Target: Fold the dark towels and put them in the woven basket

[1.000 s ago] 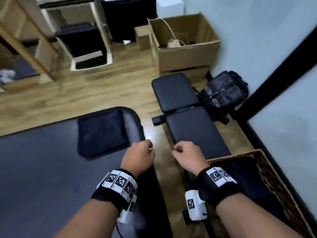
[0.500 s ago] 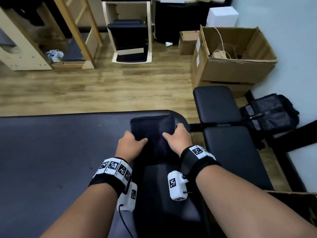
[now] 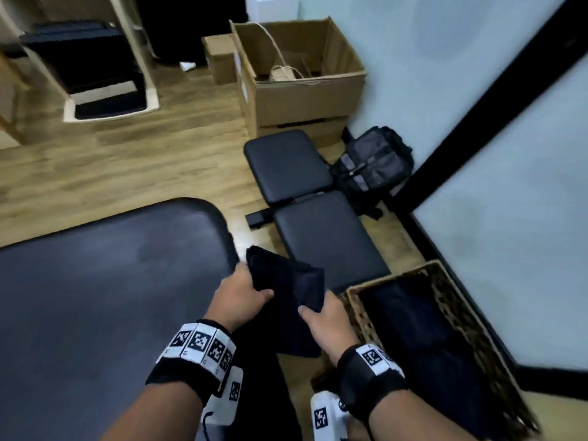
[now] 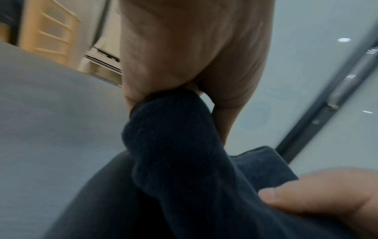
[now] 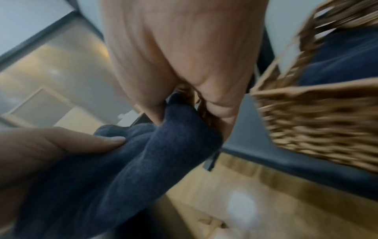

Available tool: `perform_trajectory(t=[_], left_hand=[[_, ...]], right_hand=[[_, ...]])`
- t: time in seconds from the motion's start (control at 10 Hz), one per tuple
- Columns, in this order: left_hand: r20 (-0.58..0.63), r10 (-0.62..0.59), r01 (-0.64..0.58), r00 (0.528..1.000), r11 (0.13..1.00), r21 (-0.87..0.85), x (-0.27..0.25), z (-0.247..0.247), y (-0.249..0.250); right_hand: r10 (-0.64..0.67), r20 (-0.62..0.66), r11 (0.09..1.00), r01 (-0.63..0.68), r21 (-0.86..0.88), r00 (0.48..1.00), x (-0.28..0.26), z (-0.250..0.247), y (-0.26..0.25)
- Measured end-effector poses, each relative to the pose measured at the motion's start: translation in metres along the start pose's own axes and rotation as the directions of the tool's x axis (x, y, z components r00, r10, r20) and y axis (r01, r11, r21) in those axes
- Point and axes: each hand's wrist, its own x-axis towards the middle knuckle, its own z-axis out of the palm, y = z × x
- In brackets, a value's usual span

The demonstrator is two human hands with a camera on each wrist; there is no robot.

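Note:
A folded dark navy towel (image 3: pixel 288 291) hangs in the air between the padded table's right end and the woven basket (image 3: pixel 358 308). My left hand (image 3: pixel 240 296) grips its left side and my right hand (image 3: pixel 324 313) grips its right side, thumbs on top. In the left wrist view the towel (image 4: pixel 174 145) bulges out from under my curled fingers (image 4: pixel 225 105). The right wrist view shows the towel (image 5: pixel 143 153) pinched under my thumb, with the basket (image 5: pixel 317 129) close on the right. Other dark towels (image 3: pixel 423 332) lie inside the basket.
The dark padded table (image 3: pixel 105 281) fills the lower left. A black bench (image 3: pixel 315 224) stands on the wood floor just beyond the basket. Behind it are a cardboard box (image 3: pixel 299 74) and a black backpack (image 3: pixel 372 163). A light wall with a black frame (image 3: pixel 477 122) runs along the right.
Both hands took hold of the folded towel on the table, lifted it off and carried it right, toward the basket. The table end where it lay is now bare.

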Motion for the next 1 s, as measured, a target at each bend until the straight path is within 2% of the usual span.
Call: perform_trajectory(t=[0.1, 0.2, 0.3, 0.4, 0.5, 0.6, 0.7, 0.8, 0.9, 1.0], left_hand=[[0.257, 0.156, -0.185, 0.954, 0.978, 0.092, 0.012, 0.082, 0.085], [0.369, 0.204, -0.278, 0.907, 0.947, 0.159, 0.023, 0.133, 0.132], [0.438, 0.265, -0.379, 0.859, 0.904, 0.196, 0.036, 0.211, 0.2], [0.372, 0.349, -0.455, 0.86, 0.854, 0.251, 0.044, 0.25, 0.224], [0.332, 0.579, -0.66, 0.745, 0.564, 0.496, 0.054, 0.29, 0.219], [0.535, 0.485, -0.722, 0.692, 0.447, 0.528, 0.055, 0.311, 0.21], [0.689, 0.111, -0.668, 0.716, 0.396, 0.63, 0.071, 0.331, 0.187], [0.697, 0.01, -0.651, 0.717, 0.367, 0.665, 0.084, 0.335, 0.182], [0.711, 0.005, -0.65, 0.703, 0.411, 0.639, 0.085, 0.335, 0.191], [0.676, 0.088, -0.625, 0.732, 0.482, 0.614, 0.074, 0.326, 0.194]], right_hand=[[0.187, -0.198, 0.971, -0.151, 0.183, 0.962, -0.003, -0.083, 0.075], [0.315, -0.284, 0.924, -0.225, 0.308, 0.906, -0.008, -0.13, 0.112], [0.437, -0.333, 0.862, -0.283, 0.422, 0.835, -0.001, -0.196, 0.156], [0.484, -0.29, 0.846, -0.356, 0.397, 0.826, 0.009, -0.226, 0.176], [0.433, -0.339, 0.887, -0.463, -0.006, 0.835, 0.023, -0.246, 0.187], [0.287, -0.326, 0.931, -0.342, -0.126, 0.901, 0.033, -0.246, 0.192], [0.206, 0.004, 0.944, -0.198, -0.264, 0.979, 0.051, -0.231, 0.195], [0.205, 0.119, 0.928, -0.154, -0.338, 0.972, 0.066, -0.228, 0.198], [0.108, 0.113, 0.903, -0.05, -0.427, 0.988, 0.061, -0.245, 0.208], [0.053, 0.108, 0.849, 0.012, -0.528, 0.993, 0.038, -0.262, 0.219]])
